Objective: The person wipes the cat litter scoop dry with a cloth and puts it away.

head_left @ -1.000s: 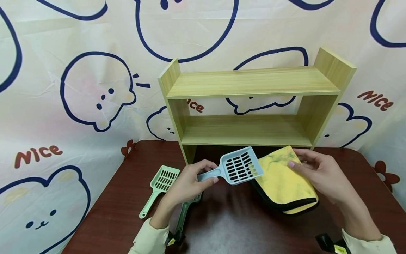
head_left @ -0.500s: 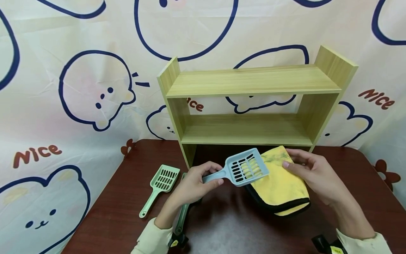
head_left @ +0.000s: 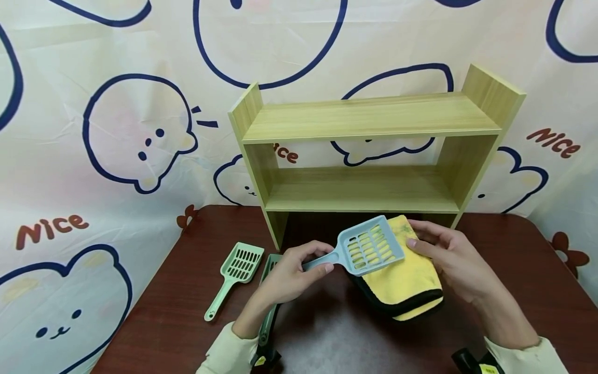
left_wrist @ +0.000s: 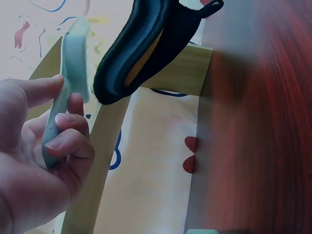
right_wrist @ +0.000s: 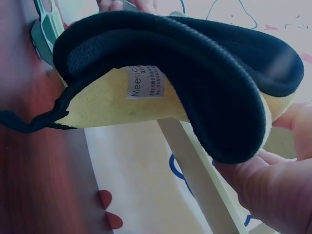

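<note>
On the head view I have tabletop (head_left: 336, 335) reaching forward and to both sides of the wooden shelf (head_left: 364, 191). In front of the shelf, the left hand (head_left: 296, 272) grips a blue slotted scoop (head_left: 348, 248) and the right hand (head_left: 458, 259) pinches a folded yellow cloth (head_left: 411, 278). A light green scoop (head_left: 241, 263) and a darker green scoop (head_left: 268, 328) lie front-left of it.

My left wrist view shows fingers curled round the handle.

My right wrist view shows the cloth's black edging (right_wrist: 224, 112).

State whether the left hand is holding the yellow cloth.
No, the left hand grips the blue scoop, while the right hand holds the yellow cloth.
</note>
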The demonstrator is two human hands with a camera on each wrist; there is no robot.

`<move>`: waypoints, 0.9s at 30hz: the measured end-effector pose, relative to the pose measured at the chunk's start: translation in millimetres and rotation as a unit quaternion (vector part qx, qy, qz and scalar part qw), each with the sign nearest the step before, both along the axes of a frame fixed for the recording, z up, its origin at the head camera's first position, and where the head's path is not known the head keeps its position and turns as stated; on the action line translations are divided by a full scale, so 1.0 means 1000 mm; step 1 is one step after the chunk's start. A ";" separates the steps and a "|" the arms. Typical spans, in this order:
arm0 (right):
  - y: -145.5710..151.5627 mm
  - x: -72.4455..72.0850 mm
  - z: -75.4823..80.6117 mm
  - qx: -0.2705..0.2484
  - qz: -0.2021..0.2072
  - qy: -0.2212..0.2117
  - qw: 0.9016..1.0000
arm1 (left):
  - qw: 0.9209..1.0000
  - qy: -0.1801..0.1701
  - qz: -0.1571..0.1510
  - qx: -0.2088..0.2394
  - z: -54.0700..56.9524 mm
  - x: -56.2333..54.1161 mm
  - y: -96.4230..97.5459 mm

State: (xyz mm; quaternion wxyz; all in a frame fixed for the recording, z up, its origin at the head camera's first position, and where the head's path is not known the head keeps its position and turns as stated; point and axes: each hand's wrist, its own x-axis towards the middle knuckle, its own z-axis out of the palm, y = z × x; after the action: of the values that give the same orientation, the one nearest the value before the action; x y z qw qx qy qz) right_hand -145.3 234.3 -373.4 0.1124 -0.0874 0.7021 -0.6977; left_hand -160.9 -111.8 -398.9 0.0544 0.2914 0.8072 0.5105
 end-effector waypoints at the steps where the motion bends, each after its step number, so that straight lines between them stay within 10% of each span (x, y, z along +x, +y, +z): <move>1: -0.001 0.000 -0.001 -0.006 0.003 0.003 1.000 | 1.000 0.001 0.002 0.005 -0.001 0.000 0.001; 17: -0.022 0.000 -0.015 -0.063 0.090 0.039 0.993 | 0.999 0.017 0.019 0.039 -0.006 0.002 0.008; 27: -0.005 -0.003 -0.010 -0.063 0.048 0.023 0.997 | 0.998 0.054 0.029 -0.009 0.000 0.000 0.001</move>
State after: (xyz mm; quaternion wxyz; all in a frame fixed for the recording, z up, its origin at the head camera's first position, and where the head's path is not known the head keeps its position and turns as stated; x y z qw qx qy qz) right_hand -147.8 228.8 -383.1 0.1240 -0.1442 0.6542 -0.7320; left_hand -161.0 -111.2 -398.5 -0.0018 0.2944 0.8216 0.4882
